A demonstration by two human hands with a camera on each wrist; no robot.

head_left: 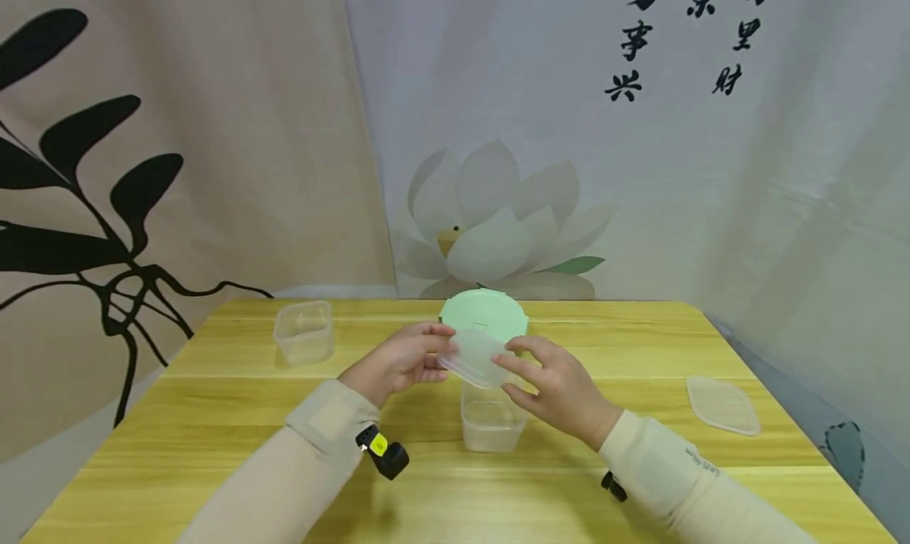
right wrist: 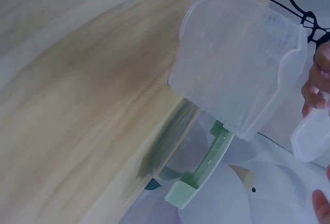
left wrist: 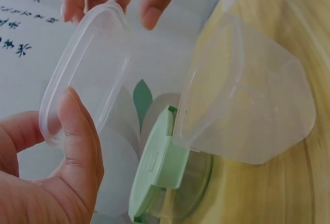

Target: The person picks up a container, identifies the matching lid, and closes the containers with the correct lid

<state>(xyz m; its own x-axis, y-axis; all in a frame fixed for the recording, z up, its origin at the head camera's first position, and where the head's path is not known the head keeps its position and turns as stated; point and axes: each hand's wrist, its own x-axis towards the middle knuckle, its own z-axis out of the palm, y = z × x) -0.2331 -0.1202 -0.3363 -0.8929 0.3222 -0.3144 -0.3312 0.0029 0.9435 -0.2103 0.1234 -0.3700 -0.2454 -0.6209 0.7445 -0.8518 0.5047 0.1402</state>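
A clear plastic lid (head_left: 478, 358) is pinched between the thumb and fingers of my left hand (head_left: 408, 358), held tilted above the table. My right hand (head_left: 558, 382) is at the lid's other end with its fingers spread; in the left wrist view its thumb is apart from the lid (left wrist: 87, 74) and its other fingers overlap the far rim. Below the lid stands an uncovered clear plastic container (head_left: 493, 429), also large in the right wrist view. Behind it is a round container with a pale green lid (head_left: 485, 313), which has clip flaps at its edge.
Another clear plastic container (head_left: 304, 335) stands at the back left of the wooden table (head_left: 235, 449). A second clear lid (head_left: 723, 406) lies flat near the right edge. Printed cloth (head_left: 284, 133) hangs behind the table.
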